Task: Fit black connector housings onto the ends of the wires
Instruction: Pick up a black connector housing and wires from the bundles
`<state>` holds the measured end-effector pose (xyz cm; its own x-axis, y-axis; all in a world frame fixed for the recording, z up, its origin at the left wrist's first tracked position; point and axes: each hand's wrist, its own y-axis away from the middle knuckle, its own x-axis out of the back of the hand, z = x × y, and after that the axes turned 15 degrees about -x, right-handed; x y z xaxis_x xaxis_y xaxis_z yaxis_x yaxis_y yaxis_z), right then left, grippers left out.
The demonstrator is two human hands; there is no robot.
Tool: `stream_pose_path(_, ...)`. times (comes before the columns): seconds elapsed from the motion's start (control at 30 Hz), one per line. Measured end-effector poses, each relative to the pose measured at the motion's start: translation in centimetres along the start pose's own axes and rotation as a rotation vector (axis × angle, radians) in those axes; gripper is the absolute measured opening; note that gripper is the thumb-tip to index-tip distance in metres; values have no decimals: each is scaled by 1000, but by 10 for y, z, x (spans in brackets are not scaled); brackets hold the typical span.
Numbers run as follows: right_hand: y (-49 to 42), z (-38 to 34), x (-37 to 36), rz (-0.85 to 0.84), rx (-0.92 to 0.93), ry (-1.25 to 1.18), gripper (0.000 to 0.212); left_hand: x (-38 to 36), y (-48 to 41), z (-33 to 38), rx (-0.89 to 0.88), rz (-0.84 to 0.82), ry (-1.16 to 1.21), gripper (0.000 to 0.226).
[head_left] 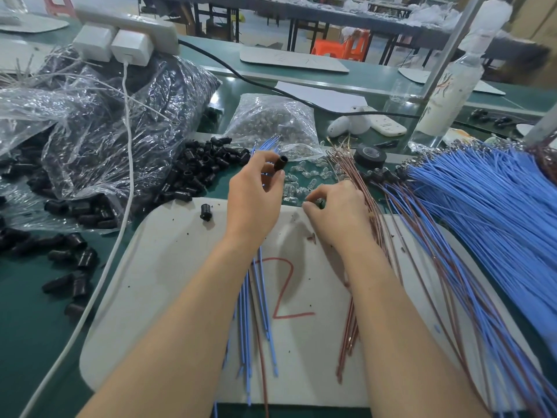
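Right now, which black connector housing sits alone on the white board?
The connector housing near the white board's far-left corner; others lie off it or are held.

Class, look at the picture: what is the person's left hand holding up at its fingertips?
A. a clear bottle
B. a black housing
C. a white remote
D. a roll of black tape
B: the left hand pinches a housing between thumb and fingers, while the tape roll lies untouched on the table.
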<state>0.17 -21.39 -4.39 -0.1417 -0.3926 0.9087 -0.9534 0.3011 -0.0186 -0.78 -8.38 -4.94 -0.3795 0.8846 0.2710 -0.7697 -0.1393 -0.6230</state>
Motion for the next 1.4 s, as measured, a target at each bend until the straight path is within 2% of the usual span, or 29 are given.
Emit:
stream_pose_path(0.1,0,-2,-1,28,44,-65,15,-1,0,0,7,-35,11,16)
stream_pose_path(0.2,4,-3,6,62,130,-459,7,-2,0,1,4,-53,25,18)
stream_pose_path(0.27,9,-5,14,20,168,-706,6,-2,0,2,-1,-60,34,18)
stream_pose_path(0.37,13,-7,20,-47,227,-839,11,-1,1,4,-21,-76,19,17)
stream_pose_path(0.47,15,-8,21,-34,251,-804,14,0,2,4,-26,-100,4,19)
stream_pose_path(0.83,19,-11,20,194,312,-602,15,-3,2,7,-127,-185,-108,25)
stream_pose_path(0.97,18,-9,19,171,292,-547,12,-4,2,7,-145,-216,-152,25)
stream_pose_path(1.1,15,-8,20,138,241,-601,8,-4,3,8,-156,-226,-157,25)
stream_pose_path(1.3,13,-4,18,119,255,-535,8,-3,4,9,-180,-293,-191,26)
stream_pose_path(1.4,8,0,20,32,186,-617,8,-2,3,10,-178,-317,-182,27)
